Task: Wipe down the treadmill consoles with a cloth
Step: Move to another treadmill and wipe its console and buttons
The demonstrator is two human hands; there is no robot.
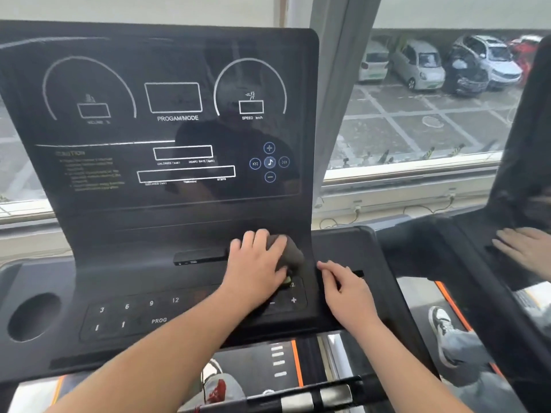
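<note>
Two bare hands work at the lower right of the treadmill console (167,120). The left hand (256,269) lies palm down on a dark grey cloth (290,251), fingers (253,238) spread a little and curled over it, pressing it against the curved panel where the upright display bends into the keypad, just right of a narrow black slot (199,257). Most of the cloth is hidden under the palm; its bunched edge sticks out to the right of the knuckles. The right hand (346,290) holds nothing: it rests flat on the console's right edge beside the plus key (293,300), fingers loosely apart and pointing up and left, close to the cloth but not touching it.

Down at the left of the surface, a round cup holder (34,317) looks dark inside; whether anything sits in it I cannot tell. Another person's hand (524,248) rests on the neighbouring machine at far right. Parked cars (423,64) show through the window (417,114).
</note>
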